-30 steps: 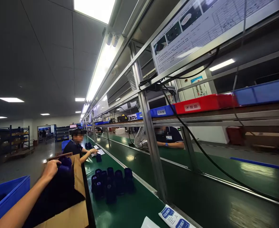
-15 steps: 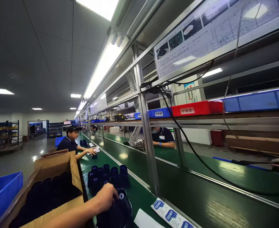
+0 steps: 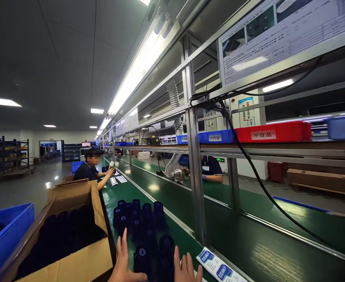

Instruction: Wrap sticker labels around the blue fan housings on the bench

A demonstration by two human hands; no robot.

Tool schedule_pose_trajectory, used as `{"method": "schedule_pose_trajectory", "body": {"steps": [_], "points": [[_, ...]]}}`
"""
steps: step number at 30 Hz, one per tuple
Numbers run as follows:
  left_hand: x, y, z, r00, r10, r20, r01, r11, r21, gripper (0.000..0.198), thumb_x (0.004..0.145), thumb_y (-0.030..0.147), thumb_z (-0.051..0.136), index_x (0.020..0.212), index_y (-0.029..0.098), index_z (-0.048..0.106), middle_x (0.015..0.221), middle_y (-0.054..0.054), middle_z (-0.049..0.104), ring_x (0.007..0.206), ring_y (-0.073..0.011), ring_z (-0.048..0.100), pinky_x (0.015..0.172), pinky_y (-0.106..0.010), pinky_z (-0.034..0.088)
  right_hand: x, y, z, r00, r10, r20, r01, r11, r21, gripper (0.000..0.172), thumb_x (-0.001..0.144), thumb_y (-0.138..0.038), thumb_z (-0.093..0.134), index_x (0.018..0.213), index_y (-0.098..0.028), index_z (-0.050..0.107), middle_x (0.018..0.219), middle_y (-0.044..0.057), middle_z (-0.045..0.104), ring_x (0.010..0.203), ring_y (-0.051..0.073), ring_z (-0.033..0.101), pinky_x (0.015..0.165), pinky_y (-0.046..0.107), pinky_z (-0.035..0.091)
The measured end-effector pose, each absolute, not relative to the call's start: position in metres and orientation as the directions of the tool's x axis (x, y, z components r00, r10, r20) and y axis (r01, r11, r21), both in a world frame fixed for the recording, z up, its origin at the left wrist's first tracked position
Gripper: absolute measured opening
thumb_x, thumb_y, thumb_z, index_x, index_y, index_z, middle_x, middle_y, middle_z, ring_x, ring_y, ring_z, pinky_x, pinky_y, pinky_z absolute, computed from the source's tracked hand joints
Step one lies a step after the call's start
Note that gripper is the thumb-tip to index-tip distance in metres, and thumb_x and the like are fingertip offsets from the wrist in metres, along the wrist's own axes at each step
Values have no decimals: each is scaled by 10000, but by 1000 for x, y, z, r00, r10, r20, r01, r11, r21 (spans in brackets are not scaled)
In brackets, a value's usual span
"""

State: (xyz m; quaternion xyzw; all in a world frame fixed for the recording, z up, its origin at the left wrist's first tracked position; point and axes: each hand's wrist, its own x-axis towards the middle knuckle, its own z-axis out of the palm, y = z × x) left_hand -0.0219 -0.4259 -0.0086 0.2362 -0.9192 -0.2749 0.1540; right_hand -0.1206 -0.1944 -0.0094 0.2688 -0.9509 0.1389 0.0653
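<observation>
My left hand (image 3: 124, 260) is at the bottom of the head view, open, with its fingers raised and thumb stretched toward the nearest dark cup-shaped part (image 3: 141, 256). To its right my right hand (image 3: 187, 269) is also open, its fingers spread beside another dark part (image 3: 167, 250). The two hands frame these near parts from both sides; whether they touch them I cannot tell. Several similar dark parts (image 3: 135, 225) stand grouped just beyond, some with a small pale mark on top. A strip of blue-and-white printed labels (image 3: 221, 267) lies to the right of my right hand.
An open cardboard box (image 3: 72, 263) of dark parts stands at the left, beside a blue bin (image 3: 12, 225). The green belt (image 3: 234, 243) runs past a metal post (image 3: 196, 188). A co-worker (image 3: 87, 168) sits farther along; another person (image 3: 212, 169) is across the line.
My left hand has let go of the near dark part and opened. My right hand has come into view. The scene has shifted rightward, and the co-worker's hands have risen.
</observation>
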Motion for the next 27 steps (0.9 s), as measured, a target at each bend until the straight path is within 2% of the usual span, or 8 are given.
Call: {"method": "schedule_pose_trajectory", "body": {"steps": [2,4,7,10,13,17,22,27], "points": [[-33,-432,-34,-786,-598,157,-414,697,585,1719,479,278,931,1555,229,-409,1774,-250,34,1650,-391,-11,1329,-511,247,-122,-212,1,-861,-491,135,-509,832,-221,1267,744,-798,571,1657,28,272,1590,340,466,1573,524,244,1228,767,204],[-50,-439,-42,-717,-656,235,-411,671,617,1683,515,310,935,1570,202,-372,1774,-257,24,1653,-365,-43,1342,-464,216,-120,-231,10,-872,-476,116,-490,841,-229,1280,794,-745,576,1644,115,154,1589,374,443,1582,520,232,1240,748,181],[-77,-452,-33,-603,-752,267,-434,590,681,1585,638,452,906,1576,145,-334,1749,-327,30,1649,-412,-24,1324,-510,252,-119,-259,18,-891,-444,98,-454,861,-227,1295,826,-663,643,1626,159,42,1589,408,417,1585,518,227,1248,724,155],[-104,-465,-22,-460,-850,255,-446,470,762,1376,833,632,736,1586,78,-274,1696,-417,102,1625,-477,146,1276,-555,331,-124,-282,21,-912,-405,71,-410,884,-226,1309,836,-630,704,1640,123,-2,1600,415,396,1591,504,220,1249,709,126],[-125,-477,-18,-327,-908,262,-408,386,827,1297,871,697,676,1620,87,-189,1690,-415,124,1609,-496,205,1262,-576,344,-131,-297,20,-928,-367,61,-371,900,-230,1278,853,-634,706,1661,77,17,1628,416,344,1587,505,231,1232,712,147],[-144,-496,-18,-216,-927,305,-336,364,869,1211,868,622,731,1670,197,-70,1737,-321,124,1625,-469,168,1277,-554,335,-142,-313,17,-942,-325,80,-335,911,-242,1285,842,-672,705,1661,77,59,1626,436,326,1555,532,290,1205,720,203],[-174,-528,-23,-194,-932,308,-326,357,876,1052,933,521,702,1689,153,71,1730,-325,163,1610,-468,229,1261,-554,369,-159,-339,8,-941,-314,130,-337,908,-248,1195,901,-714,631,1666,55,129,1626,417,345,1559,528,288,1201,746,201],[-212,-563,-28,-317,-892,322,-307,418,855,692,1039,428,631,1628,197,351,1586,-197,526,1376,-341,613,1159,-563,501,-175,-362,-10,-935,-301,188,-341,910,-237,1073,960,-721,563,1643,53,272,1611,419,360,1547,537,311,1216,745,181]]}}
